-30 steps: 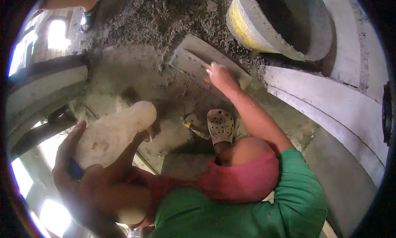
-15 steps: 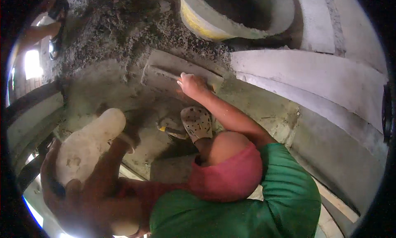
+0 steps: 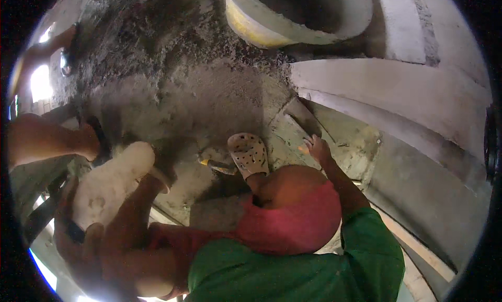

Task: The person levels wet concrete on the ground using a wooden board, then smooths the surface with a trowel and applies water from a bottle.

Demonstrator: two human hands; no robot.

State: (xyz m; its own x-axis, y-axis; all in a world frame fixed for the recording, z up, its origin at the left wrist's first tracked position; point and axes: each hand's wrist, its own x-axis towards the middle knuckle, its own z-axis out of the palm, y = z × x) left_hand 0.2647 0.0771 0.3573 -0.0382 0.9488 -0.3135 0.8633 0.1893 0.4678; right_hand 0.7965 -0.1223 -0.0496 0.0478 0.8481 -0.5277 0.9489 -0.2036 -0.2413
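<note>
My right hand (image 3: 318,148) is closed round the orange handle of a flat rectangular plastering trowel (image 3: 302,116). Its blade is tilted against the grey mortar near the pale ledge on the right. At lower left, my left hand (image 3: 70,210) is dim, with fingers bent around the edge of a pale, sole-shaped thing (image 3: 107,184); its kind is unclear. My beige clog (image 3: 249,153) rests on the floor below a smoothed patch of mortar (image 3: 209,100). A small yellow-and-black tool (image 3: 218,166) lies beside the clog.
Rough wet mortar (image 3: 141,35) spreads at the far side. A large whitish tub with yellow on its wall (image 3: 256,25) stands beyond it. A pale raised ledge (image 3: 387,87) runs along the right. Another person's leg (image 3: 47,140) with a dark sandal comes in from the left.
My right hand and the trowel have moved right and nearer, from the middle of the mortar to beside the ledge. Another person's leg has come in at the left. My left hand barely moves.
</note>
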